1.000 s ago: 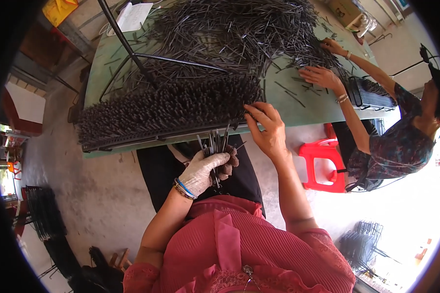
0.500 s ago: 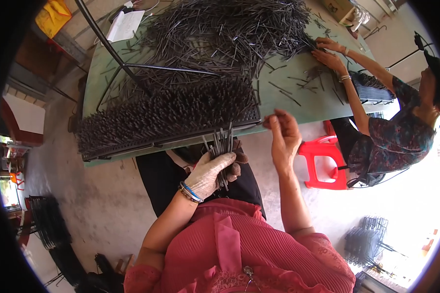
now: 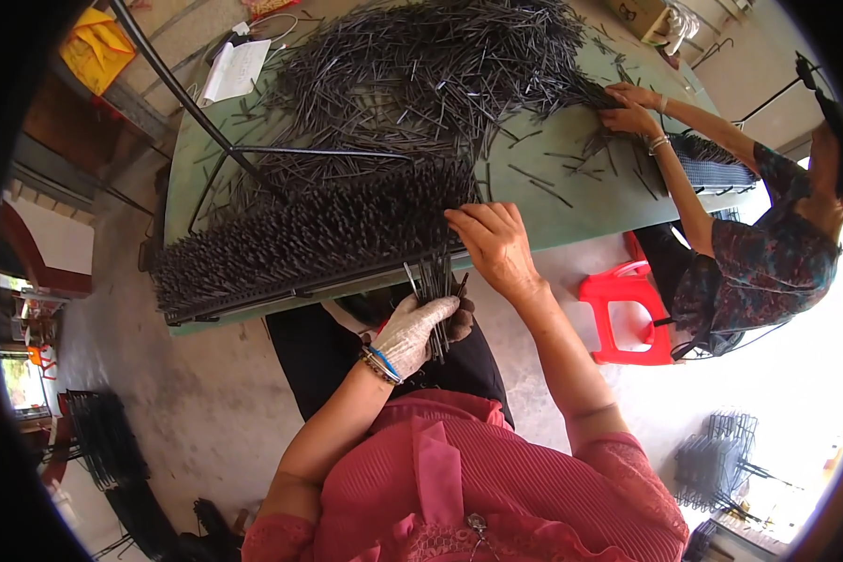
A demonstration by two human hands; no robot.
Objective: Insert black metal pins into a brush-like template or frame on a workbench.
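Note:
My left hand [image 3: 410,335], in a pale work glove with dark fingertips, is closed around a bundle of thin dark rods [image 3: 434,279] that stand roughly upright over my lap. Bare, my right hand [image 3: 499,245] reaches to the right end of a long dark rack [image 3: 318,225]. Its fingers are pinched together there, and what they hold, if anything, cannot be made out. Many short dark rods stand upright, tightly packed, along the rack, which lies at the table's near edge.
A large heap of loose dark rods [image 3: 431,70] covers the green table [image 3: 539,155] behind the rack. A black metal frame [image 3: 323,151] rises over the rack's left part. On the right, a co-worker's hands [image 3: 632,110] touch the heap, near a red plastic stool [image 3: 618,298].
My right hand has moved up and left from beside the table edge to the rack's right end, its fingers coming down onto it. My left hand keeps the bundle and has shifted slightly.

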